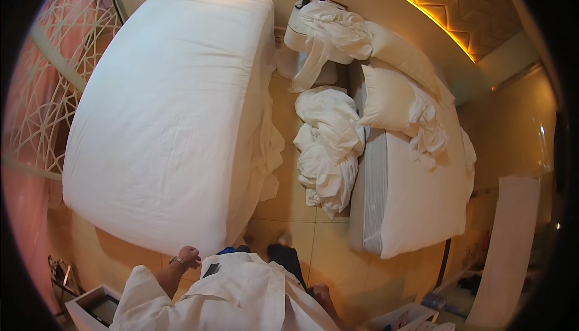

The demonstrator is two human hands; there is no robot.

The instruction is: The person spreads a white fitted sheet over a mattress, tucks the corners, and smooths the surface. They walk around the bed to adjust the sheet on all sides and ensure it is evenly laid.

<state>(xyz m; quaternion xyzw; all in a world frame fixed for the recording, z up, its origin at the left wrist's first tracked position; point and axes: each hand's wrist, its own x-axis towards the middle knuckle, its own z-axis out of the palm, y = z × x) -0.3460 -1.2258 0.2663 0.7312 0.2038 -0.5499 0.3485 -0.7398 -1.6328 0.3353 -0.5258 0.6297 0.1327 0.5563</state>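
Note:
My left hand [189,257], with a metal-band watch at the wrist, hangs just off the near corner of a large bed covered with a white sheet [163,118]. Its fingers are curled, and nothing shows in them. Low on my right side is my right hand [321,291], beside my dark trousers; its fingers are hard to make out. A heap of crumpled white bedding [328,150] lies on the tiled floor between the two beds. On the narrower bed at the right, a white sheet [420,209] leaves the striped mattress side [375,190] bare, and a white pillow [389,98] rests on top.
Bunched white linen [337,25] lies over a white nightstand [296,37] between the beds. A lattice screen [49,100] stands at the left. An open white drawer or box [92,306] is at the lower left, and a long pale panel [506,249] at the right.

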